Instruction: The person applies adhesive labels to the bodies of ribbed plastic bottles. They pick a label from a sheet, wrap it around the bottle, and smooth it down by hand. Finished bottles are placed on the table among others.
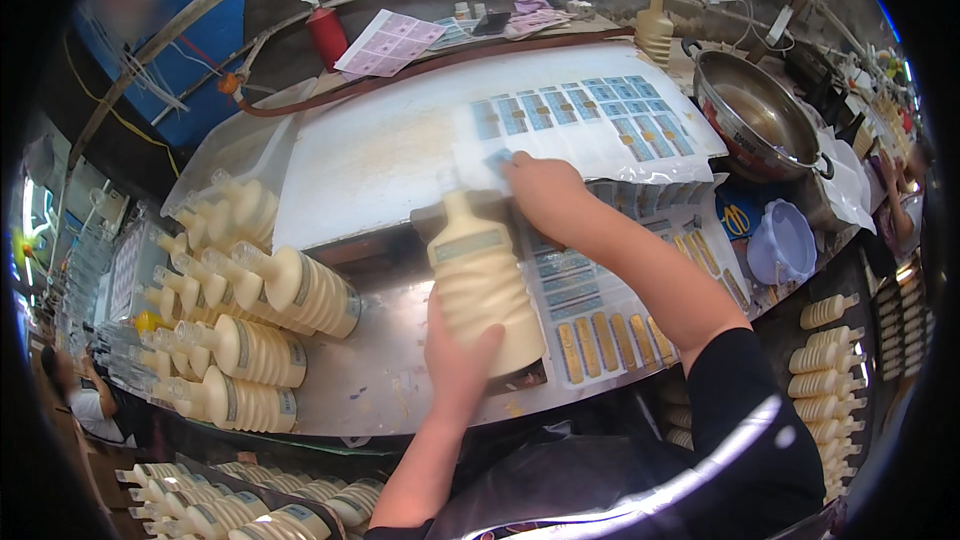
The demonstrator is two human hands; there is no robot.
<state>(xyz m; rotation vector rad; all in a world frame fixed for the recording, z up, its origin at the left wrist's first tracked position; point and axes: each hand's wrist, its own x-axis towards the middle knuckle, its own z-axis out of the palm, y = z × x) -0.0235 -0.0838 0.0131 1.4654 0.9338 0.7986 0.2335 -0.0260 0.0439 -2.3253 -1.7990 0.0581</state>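
Observation:
A large cream-coloured ribbed bottle (484, 285) stands tilted slightly in front of me, with a label band round its upper body. My left hand (462, 348) grips its lower side, somewhat blurred by motion. Beyond the bottle's neck, my right hand (545, 195) pinches a small blue label (498, 161) between its fingertips, just over the white board (370, 140). Rows of blue labels (590, 105) lie on the board to the right of this hand. Nearer to me, a sheet of gold and blue labels (600, 340) lies under my right forearm.
Several similar bottles (270, 290) lie stacked at the left, and more (825, 370) at the lower right. A wide metal pan (765, 110) and a lilac basin (782, 242) stand at the right. A red bottle (326, 37) and printed sheets (390, 43) lie along the back.

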